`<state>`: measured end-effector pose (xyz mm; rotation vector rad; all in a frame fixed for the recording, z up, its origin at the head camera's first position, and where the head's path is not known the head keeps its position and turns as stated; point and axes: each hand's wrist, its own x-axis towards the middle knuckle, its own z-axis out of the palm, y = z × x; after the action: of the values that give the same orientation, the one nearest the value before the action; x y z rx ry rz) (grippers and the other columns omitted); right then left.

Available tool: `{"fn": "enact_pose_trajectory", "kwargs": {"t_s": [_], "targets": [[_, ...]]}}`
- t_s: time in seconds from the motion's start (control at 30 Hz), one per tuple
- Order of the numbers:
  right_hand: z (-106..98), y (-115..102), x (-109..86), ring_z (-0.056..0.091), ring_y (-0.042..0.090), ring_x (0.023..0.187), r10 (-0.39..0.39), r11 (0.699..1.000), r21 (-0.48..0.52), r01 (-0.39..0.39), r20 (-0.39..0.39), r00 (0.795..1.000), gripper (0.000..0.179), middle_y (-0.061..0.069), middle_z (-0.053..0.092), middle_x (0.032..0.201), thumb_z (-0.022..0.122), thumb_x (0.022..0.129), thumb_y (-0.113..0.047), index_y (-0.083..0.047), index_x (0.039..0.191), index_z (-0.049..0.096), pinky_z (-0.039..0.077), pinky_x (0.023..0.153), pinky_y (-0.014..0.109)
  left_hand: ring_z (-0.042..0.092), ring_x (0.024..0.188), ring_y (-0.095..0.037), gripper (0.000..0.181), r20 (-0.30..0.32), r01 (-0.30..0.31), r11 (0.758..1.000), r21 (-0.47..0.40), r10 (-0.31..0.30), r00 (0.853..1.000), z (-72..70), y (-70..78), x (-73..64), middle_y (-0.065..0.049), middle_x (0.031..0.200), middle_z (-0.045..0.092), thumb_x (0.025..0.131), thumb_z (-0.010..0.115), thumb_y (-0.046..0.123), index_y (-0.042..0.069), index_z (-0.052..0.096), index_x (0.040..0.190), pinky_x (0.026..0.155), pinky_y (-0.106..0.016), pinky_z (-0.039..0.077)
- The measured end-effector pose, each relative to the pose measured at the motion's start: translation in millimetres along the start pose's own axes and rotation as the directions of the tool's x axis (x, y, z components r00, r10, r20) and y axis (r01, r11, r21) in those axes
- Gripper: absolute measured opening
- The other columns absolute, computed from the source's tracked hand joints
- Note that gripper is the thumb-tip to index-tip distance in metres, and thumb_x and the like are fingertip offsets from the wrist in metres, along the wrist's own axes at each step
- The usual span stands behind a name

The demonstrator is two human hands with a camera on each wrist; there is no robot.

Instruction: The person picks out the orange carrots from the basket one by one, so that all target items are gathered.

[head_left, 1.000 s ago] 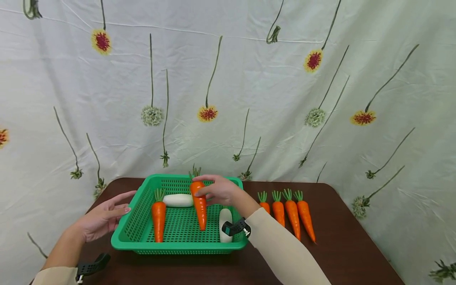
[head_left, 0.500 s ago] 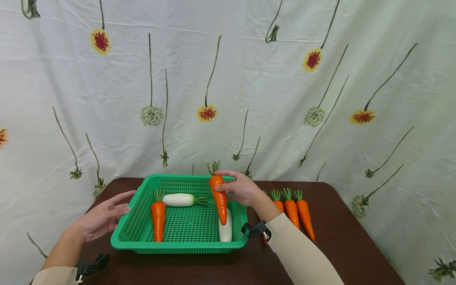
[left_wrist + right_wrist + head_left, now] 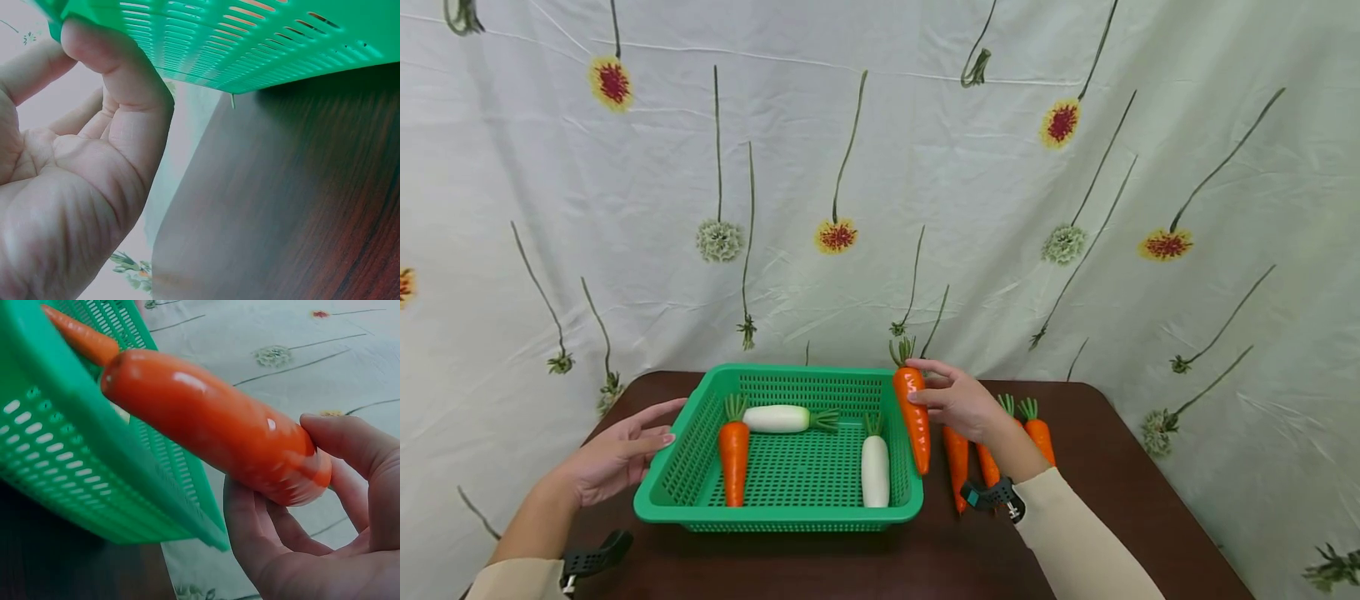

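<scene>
A green plastic basket (image 3: 782,515) holds a carrot (image 3: 733,454) on its left side, a white radish (image 3: 777,419) lying across the back, and another white radish (image 3: 875,472) along the right. Over the basket's right rim, my right hand (image 3: 958,402) grips a second carrot (image 3: 913,412) near its leafy top, thumb on one side and fingers on the other. Its tip points down, towards the viewer in the head view. At the left rim, my left hand (image 3: 617,454) holds the basket's edge between thumb and fingers; the left wrist view shows the thumb (image 3: 94,50) against the rim.
Several more carrots (image 3: 957,467) lie in a row on the dark brown table (image 3: 1120,483) right of the basket, partly behind my right arm. A white flowered cloth (image 3: 970,192) hangs behind the table.
My right hand has carried the carrot rightward, from above the basket's middle to its right rim, uncovering the radishes. My left hand has stayed at the left rim.
</scene>
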<state>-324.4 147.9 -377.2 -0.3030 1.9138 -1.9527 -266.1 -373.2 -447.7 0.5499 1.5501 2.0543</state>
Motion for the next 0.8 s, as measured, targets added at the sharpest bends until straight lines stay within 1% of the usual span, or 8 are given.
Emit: {"fn": "enact_pose_trajectory", "kwargs": {"t_s": [0.17,0.27,0.33,0.43,0.6,0.8], "targets": [[-13,2,-10.9,0.065,0.027,0.111,-0.009,1.000,-0.012,0.009,-0.050,0.999,0.058,0.020,0.050,0.150,0.066,0.098,-0.002,-0.016,0.152,0.050,0.060,0.093,0.042,0.072,0.115,-0.026,0.055,-0.007,0.002,1.000,0.010,-0.002,1.000,-0.3,0.4,-0.7,-0.005,0.135,0.069,0.111,0.032,0.001,0.033,0.030,0.155,0.095,-0.048,0.059],[-20,2,-17.6,0.066,0.024,0.109,-0.018,1.000,-0.021,0.016,-0.073,0.997,0.060,0.019,0.052,0.148,0.067,0.097,-0.002,-0.015,0.152,0.050,0.061,0.091,0.039,0.072,0.115,-0.026,0.055,-0.020,0.017,1.000,0.012,-0.017,1.000,-0.7,0.1,-0.7,-0.003,0.135,0.069,0.111,0.032,0.001,0.033,0.029,0.155,0.096,-0.048,0.059],[-26,3,-21.6,0.066,0.022,0.108,-0.024,0.999,-0.032,0.021,-0.079,0.997,0.061,0.018,0.053,0.147,0.068,0.096,-0.002,-0.014,0.153,0.049,0.060,0.088,0.034,0.072,0.114,-0.025,0.055,-0.032,0.031,0.999,0.011,-0.030,0.999,-0.6,0.0,-0.7,-0.002,0.134,0.069,0.111,0.032,0.001,0.034,0.028,0.155,0.096,-0.048,0.059],[-36,5,-27.5,0.066,0.020,0.107,-0.037,0.998,-0.050,0.033,-0.082,0.996,0.062,0.016,0.056,0.144,0.069,0.096,-0.003,-0.012,0.154,0.047,0.059,0.084,0.029,0.072,0.115,-0.026,0.055,-0.035,0.031,0.999,0.014,-0.031,0.999,0.1,0.2,-0.6,-0.003,0.135,0.069,0.111,0.033,0.002,0.032,0.025,0.157,0.096,-0.048,0.058],[-53,9,-38.9,0.068,0.019,0.107,-0.068,0.997,-0.052,0.063,-0.094,0.993,0.065,0.012,0.059,0.140,0.070,0.095,-0.002,-0.009,0.155,0.044,0.061,0.088,0.031,0.072,0.116,-0.026,0.054,-0.022,0.015,1.000,0.020,-0.015,1.000,2.0,1.2,0.1,-0.004,0.135,0.068,0.111,0.033,0.003,0.030,0.025,0.157,0.096,-0.049,0.058],[-74,13,-51.9,0.070,0.020,0.107,-0.087,0.995,-0.058,0.082,-0.093,0.992,0.065,0.004,0.065,0.130,0.072,0.093,-0.002,-0.008,0.153,0.046,0.062,0.088,0.031,0.072,0.115,-0.026,0.054,-0.030,0.010,1.000,0.024,-0.009,0.999,1.8,0.8,-1.0,-0.003,0.135,0.068,0.111,0.033,0.003,0.031,0.026,0.157,0.095,-0.048,0.059]]}}
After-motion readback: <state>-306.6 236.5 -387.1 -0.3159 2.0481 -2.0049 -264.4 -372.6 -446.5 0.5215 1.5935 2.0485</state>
